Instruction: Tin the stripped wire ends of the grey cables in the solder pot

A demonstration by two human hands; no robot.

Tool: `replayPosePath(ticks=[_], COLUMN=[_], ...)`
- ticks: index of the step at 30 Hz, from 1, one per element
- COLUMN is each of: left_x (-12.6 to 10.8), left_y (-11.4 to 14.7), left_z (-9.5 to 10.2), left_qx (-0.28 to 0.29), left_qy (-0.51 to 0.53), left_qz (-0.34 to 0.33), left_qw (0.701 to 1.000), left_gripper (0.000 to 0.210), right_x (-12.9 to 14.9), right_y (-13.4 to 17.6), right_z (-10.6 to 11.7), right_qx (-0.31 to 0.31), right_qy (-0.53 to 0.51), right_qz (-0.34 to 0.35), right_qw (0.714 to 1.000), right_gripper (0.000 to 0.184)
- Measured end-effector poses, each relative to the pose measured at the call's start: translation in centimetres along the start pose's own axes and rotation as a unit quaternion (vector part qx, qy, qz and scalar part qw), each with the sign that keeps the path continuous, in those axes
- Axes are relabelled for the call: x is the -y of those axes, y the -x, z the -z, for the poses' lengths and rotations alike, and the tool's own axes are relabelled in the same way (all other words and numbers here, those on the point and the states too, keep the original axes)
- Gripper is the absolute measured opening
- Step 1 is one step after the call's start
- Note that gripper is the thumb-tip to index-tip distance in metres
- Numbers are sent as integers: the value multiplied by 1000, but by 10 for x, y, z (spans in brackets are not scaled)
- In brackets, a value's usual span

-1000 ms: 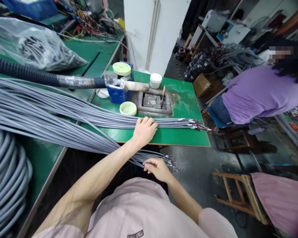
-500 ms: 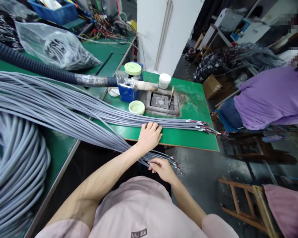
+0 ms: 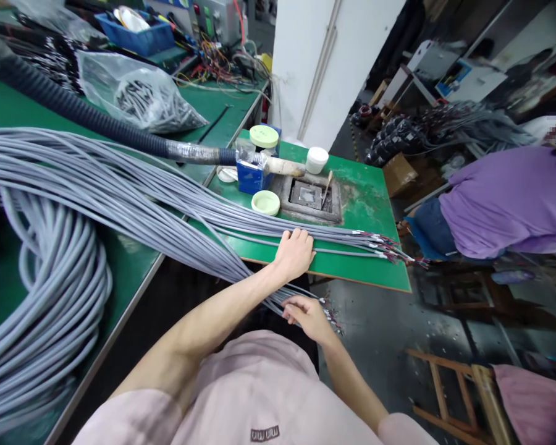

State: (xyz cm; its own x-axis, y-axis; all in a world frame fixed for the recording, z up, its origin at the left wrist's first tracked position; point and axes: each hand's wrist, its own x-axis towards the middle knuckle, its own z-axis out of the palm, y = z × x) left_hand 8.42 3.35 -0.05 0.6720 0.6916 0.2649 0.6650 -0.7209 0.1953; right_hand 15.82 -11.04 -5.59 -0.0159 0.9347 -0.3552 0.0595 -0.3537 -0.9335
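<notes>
Long grey cables (image 3: 241,216) run across the green bench top to stripped ends with thin coloured wires and white tags (image 3: 375,241) near its right edge. My left hand (image 3: 295,253) lies at the bench's front edge, fingers bent down over a grey cable that sits a little apart from that row. A second bundle of grey cables (image 3: 222,264) slopes off the front edge toward my body, its wire ends (image 3: 330,309) hanging below. My right hand (image 3: 308,316) is at this lower bundle with fingers curled together; what lies between them is hidden.
A soldering pot (image 3: 309,196) with a stick in it is set into the bench (image 3: 370,198). Around it are a suction hose (image 3: 204,152), a pale green lid (image 3: 265,203) and a white tub (image 3: 317,159). A cable coil (image 3: 69,266) lies left. A person in purple (image 3: 514,198) sits right.
One cable under my left hand now lies apart from the upper row, nearer the front edge. The view has shifted slightly, and my right hand stays by the lower bundle.
</notes>
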Motion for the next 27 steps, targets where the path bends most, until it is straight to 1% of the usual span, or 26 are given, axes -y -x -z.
replayPosePath(ticks=[2,4,7,9,11,13,14,15,16,17,18,19,20,21,23,25,27], left_x=[-1,-3,-7,-11,-14,-16,-16,-15,-13,-11,-8,-4,0,3,9,13,13], left_y=[0,3,13,25,40,57,66,74,81,87,92,95,97,98,99,98,98], left_z=[0,3,13,22,28,30,30,30,30,30,30,31,33,34,38,42,45], left_qx=[6,6,-8,-26,-41,-37,-29,-18,-6,3,5,1,-7,-18,-31,-30,-28], left_qy=[9,16,34,55,85,125,154,194,248,312,382,452,516,569,646,693,722], left_qz=[-8,-19,-38,-45,-50,-51,-51,-52,-51,-39,-15,22,68,115,188,227,254], left_qw=[1000,1000,999,997,994,990,986,979,967,949,924,892,854,814,739,684,643], left_gripper=[21,17,16,18,20,22,22,23,22,23,25,28,30,32,30,27,27], right_x=[3,8,24,40,57,72,77,81,83,83,83,82,80,78,73,70,68], right_y=[0,-1,-4,-4,-2,4,7,11,14,18,20,22,23,24,25,25,25], right_z=[3,8,22,36,51,61,63,62,59,54,46,38,29,20,5,-5,-9], right_qx=[-17,-32,-72,-133,-230,-327,-355,-359,-336,-291,-229,-161,-98,-48,14,48,75], right_qy=[-39,-102,-211,-264,-279,-254,-229,-193,-145,-87,-22,40,93,132,173,189,199], right_qz=[-6,-12,10,63,142,225,258,277,276,257,225,186,150,123,96,79,71], right_qw=[999,994,975,953,921,882,869,870,889,918,947,968,979,982,980,978,975], right_gripper=[26,30,39,44,42,37,33,31,29,27,27,27,27,28,30,32,32])
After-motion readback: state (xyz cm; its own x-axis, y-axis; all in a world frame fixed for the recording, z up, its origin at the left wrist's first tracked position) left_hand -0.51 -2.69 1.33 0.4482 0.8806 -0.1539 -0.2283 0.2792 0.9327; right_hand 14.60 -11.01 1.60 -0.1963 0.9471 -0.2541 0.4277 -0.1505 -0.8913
